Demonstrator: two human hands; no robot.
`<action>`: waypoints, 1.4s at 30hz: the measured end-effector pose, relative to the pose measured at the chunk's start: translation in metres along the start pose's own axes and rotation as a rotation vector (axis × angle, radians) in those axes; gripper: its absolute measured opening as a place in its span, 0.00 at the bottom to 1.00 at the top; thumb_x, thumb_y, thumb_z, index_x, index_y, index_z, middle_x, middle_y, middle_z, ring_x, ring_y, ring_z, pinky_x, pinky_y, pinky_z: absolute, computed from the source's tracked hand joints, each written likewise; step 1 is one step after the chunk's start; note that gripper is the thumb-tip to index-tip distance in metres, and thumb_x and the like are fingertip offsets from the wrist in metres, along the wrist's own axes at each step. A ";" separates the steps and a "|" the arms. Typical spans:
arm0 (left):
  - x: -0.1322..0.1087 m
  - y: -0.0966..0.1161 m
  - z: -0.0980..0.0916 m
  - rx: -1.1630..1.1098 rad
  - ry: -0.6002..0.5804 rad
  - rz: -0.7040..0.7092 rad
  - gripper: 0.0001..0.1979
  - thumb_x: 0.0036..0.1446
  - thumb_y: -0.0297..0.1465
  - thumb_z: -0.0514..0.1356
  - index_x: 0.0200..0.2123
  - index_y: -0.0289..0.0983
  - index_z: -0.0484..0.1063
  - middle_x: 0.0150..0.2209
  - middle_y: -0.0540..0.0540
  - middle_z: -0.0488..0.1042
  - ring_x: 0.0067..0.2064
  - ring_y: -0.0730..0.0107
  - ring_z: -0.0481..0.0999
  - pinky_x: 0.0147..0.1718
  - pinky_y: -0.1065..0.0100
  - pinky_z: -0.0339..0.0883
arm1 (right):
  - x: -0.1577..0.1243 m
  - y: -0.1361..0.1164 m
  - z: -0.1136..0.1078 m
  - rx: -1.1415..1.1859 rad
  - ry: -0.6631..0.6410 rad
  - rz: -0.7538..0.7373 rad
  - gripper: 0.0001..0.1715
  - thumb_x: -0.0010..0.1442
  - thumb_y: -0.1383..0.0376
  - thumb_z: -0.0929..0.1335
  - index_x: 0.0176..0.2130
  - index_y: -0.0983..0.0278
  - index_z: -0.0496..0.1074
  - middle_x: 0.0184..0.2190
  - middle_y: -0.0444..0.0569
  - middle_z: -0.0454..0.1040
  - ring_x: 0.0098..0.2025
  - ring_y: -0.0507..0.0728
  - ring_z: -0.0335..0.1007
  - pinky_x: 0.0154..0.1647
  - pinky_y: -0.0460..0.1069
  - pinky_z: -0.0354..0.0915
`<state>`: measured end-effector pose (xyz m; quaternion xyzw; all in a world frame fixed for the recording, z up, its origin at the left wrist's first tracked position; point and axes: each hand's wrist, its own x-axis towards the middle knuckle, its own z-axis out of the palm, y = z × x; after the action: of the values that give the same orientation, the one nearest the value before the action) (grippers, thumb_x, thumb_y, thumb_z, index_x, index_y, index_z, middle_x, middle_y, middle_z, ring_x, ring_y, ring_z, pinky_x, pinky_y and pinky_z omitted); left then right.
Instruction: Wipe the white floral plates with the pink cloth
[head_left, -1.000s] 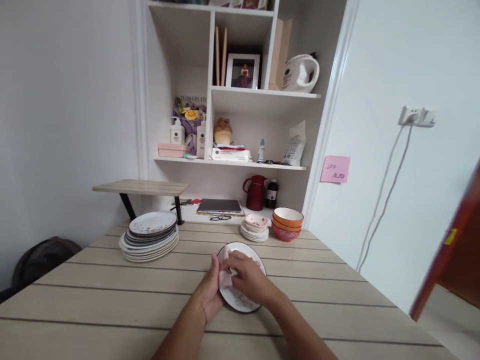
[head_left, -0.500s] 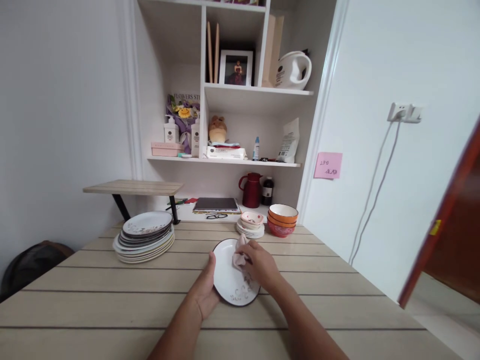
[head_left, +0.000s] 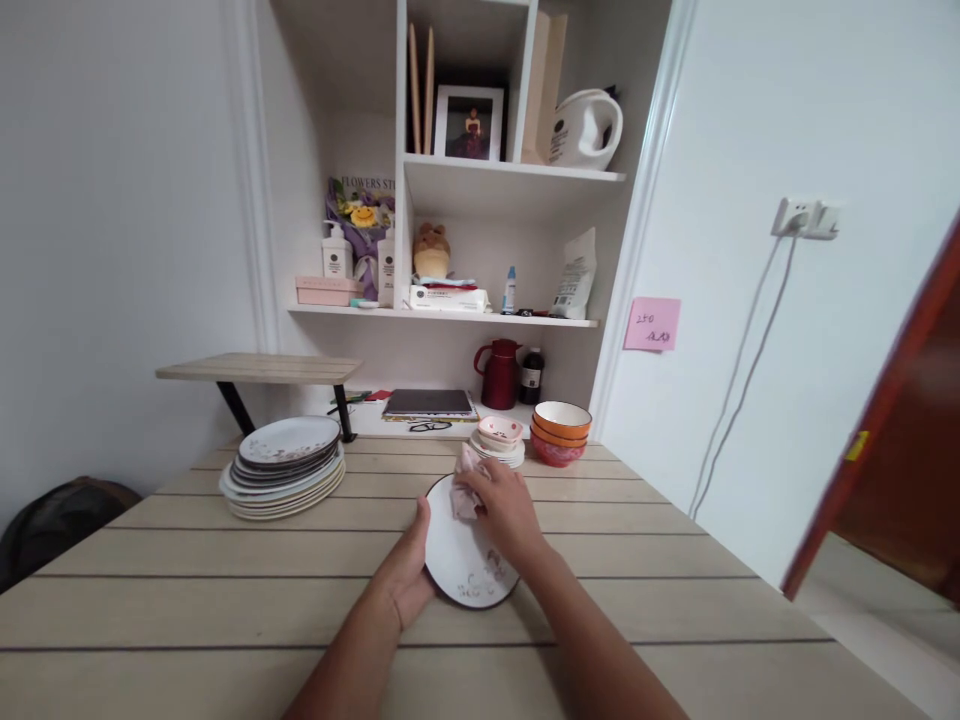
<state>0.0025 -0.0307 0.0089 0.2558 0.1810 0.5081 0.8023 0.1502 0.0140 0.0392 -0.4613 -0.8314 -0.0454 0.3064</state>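
Head view: left hand (head_left: 409,575) grip held glazed plate (head_left: 463,562) rim.
Right hand (head_left: 508,510) grip pinched soft cloth (head_left: 465,488); plate stack (head_left: 283,478) well apart.

the bouquet wrap (head_left: 365,192) at 11 o'clock reads "flowers st", the rest hidden. the pink sticky note (head_left: 652,323) on the wall at 2 o'clock bears handwritten "250"; its lower line is unreadable.

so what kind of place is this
Probably a home dining nook: a wooden table carrying a stack of plates and bowls, with a white wall shelf behind holding a framed photo and a kettle.
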 end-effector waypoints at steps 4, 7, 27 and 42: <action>-0.003 0.001 0.000 0.026 0.031 -0.027 0.38 0.57 0.52 0.55 0.65 0.37 0.59 0.56 0.34 0.73 0.60 0.49 0.68 0.61 0.49 0.55 | -0.005 0.026 -0.012 -0.070 -0.046 0.119 0.30 0.50 0.77 0.66 0.50 0.53 0.72 0.46 0.50 0.68 0.50 0.61 0.61 0.47 0.52 0.54; -0.003 0.001 -0.003 0.053 0.083 -0.017 0.38 0.57 0.52 0.55 0.64 0.36 0.60 0.55 0.34 0.73 0.60 0.50 0.69 0.62 0.49 0.54 | -0.013 0.039 -0.018 -0.052 -0.138 0.147 0.29 0.49 0.77 0.66 0.48 0.55 0.73 0.44 0.49 0.68 0.47 0.59 0.64 0.43 0.49 0.56; 0.002 0.001 0.000 0.024 0.037 -0.003 0.35 0.59 0.50 0.54 0.63 0.34 0.61 0.53 0.34 0.75 0.57 0.51 0.72 0.60 0.53 0.58 | -0.011 -0.014 0.004 0.208 -0.194 -0.081 0.27 0.49 0.74 0.66 0.47 0.54 0.72 0.44 0.46 0.67 0.45 0.56 0.65 0.42 0.47 0.57; 0.002 0.000 -0.004 0.009 -0.011 0.021 0.41 0.57 0.53 0.54 0.65 0.31 0.58 0.56 0.33 0.73 0.59 0.51 0.70 0.61 0.55 0.55 | -0.024 0.018 -0.010 0.210 -0.433 -0.109 0.21 0.41 0.73 0.69 0.38 0.59 0.71 0.37 0.44 0.68 0.38 0.54 0.63 0.35 0.46 0.54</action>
<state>0.0009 -0.0283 0.0062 0.2642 0.1762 0.5141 0.7968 0.1782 0.0028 0.0307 -0.3802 -0.9016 0.1245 0.1645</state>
